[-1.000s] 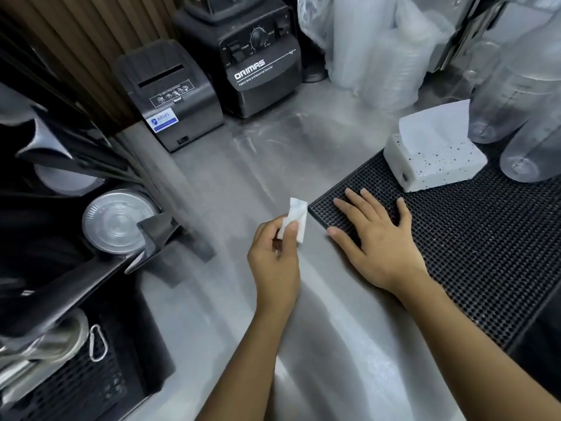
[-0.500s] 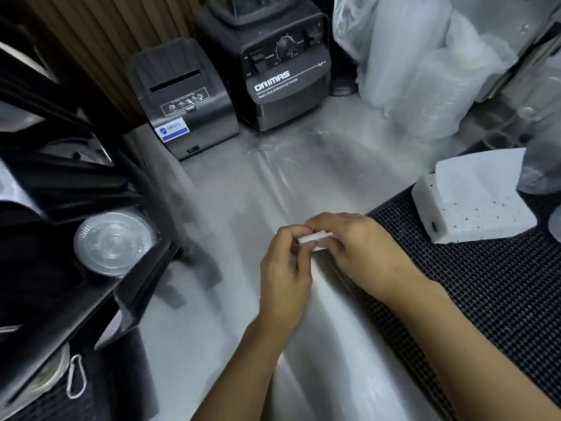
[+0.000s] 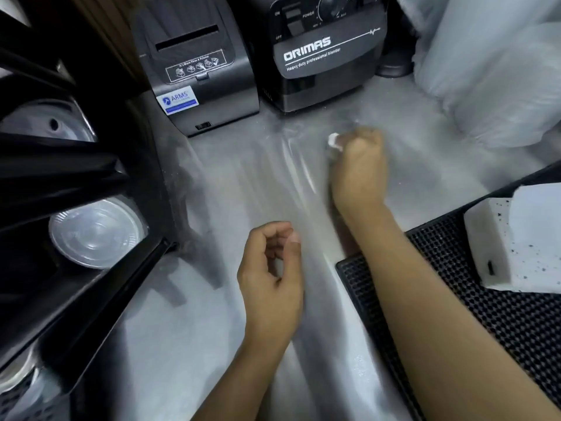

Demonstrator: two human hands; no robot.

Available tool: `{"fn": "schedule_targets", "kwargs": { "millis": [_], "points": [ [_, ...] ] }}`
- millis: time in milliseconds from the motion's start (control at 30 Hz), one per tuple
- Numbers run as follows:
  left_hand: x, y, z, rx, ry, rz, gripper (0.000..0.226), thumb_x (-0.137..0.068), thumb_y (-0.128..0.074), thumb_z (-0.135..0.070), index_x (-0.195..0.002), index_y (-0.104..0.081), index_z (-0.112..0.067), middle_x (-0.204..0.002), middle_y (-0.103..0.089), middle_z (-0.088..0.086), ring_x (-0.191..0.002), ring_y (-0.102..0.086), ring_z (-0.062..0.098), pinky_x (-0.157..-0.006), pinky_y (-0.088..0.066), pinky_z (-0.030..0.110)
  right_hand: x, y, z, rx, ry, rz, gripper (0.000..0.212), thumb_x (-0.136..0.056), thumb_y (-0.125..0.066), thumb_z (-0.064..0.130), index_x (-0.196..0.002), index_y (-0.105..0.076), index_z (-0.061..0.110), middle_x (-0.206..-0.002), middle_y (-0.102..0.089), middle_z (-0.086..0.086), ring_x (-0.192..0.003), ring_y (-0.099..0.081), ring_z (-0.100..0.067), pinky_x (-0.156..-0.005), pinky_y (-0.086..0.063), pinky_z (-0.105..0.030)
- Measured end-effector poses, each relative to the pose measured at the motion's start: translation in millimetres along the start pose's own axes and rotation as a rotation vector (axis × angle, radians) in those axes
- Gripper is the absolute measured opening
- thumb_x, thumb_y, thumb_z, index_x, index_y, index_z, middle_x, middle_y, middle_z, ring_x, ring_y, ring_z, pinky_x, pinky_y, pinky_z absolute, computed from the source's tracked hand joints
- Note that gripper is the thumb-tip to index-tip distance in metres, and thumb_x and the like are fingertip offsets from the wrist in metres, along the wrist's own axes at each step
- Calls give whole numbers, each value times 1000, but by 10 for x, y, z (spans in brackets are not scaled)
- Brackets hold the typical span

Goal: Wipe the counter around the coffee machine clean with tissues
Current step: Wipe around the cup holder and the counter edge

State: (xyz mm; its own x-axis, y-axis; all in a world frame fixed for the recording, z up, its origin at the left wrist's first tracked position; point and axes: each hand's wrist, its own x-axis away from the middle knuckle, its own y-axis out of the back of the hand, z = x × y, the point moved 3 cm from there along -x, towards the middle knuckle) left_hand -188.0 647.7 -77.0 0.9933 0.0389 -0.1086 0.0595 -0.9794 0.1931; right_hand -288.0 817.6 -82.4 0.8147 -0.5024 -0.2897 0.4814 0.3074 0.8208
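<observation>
Right hand [image 3: 358,165], blurred, apparently fisted round tissue [image 3: 333,140].

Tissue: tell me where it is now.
Head view, upper middle: the tissue is bunched in the right hand on the counter, just in front of the blender, left of the plastic bags.

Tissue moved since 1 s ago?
Yes. The tissue, now gripped by the right hand, went from beside the mat toward the blender.
</observation>
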Motion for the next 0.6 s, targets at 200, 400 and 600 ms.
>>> {"fn": "schedule_targets", "kwargs": {
  "millis": [200, 400, 600],
  "points": [
    [-7, 26, -10, -3, 9, -10, 9, -93, -58, -12, -99, -64, -16, -91, -65, -8, -89, -62, 15, -77, -47, 15, -26, 51, 23, -95, 92, 55, 18, -88, -61, -1, -100, -74, 3, -95, -66, -22, -94, -60, -37, -68, -33, -26],
    [-5, 43, -6, 8, 22, -21, 8, -94, -58, -11, -98, -64, -15, -91, -65, -7, -90, -62, 17, -78, -49, 17, -503, -184, 106, 82, -6, 65, 32, -89, -45, -7, -111, -67, 2, -114, -60, -19, -113, -48, -33, -91, -35, -32],
    [-7, 191, 7, 75, 129, -39, 8, -92, -61, -11, -94, -65, -18, -91, -67, -4, -89, -63, 14, -82, -50, 23, -273, -156, 305, 23, 257, 214, 29, -87, -52, -3, -110, -69, 0, -112, -62, -24, -105, -56, -39, -88, -40, -39]
  ]
}}
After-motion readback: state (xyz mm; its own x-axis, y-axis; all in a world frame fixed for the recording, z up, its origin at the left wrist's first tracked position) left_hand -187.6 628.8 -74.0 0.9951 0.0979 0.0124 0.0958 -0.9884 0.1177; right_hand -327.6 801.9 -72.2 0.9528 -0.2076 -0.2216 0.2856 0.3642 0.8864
